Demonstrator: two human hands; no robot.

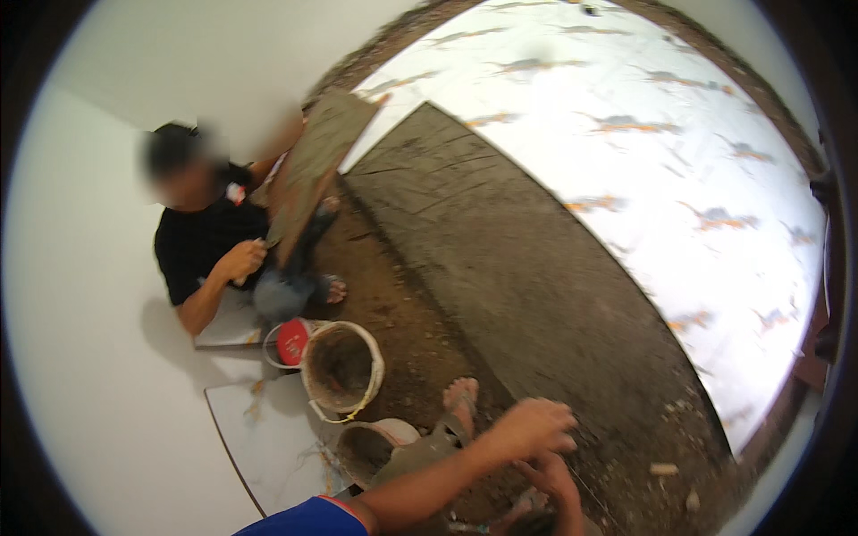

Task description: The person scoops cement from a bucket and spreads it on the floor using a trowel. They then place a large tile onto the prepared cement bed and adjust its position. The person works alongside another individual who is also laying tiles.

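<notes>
My left hand (538, 427) is above my right hand (549, 475), at lower centre-right. Their fingers are curled; what is between them is too small to make out. A thin string or wire (585, 494) trails down beside the right hand. Beyond both lies a long, dark grey slab of mortar-like surface (492, 268). Under and beside my left forearm are my bare feet in sandals (458, 402) and a mud-stained bucket (362, 447).
Another person (210, 241) sits at left, holding a mortar-covered board (317, 152) and a tool. A mortar bucket (340, 375), red-topped pail (290, 342) and white marble-patterned tiles (255, 451) stand nearby. Laid white tiles (643, 170) border the slab; dirt (393, 322) shows between.
</notes>
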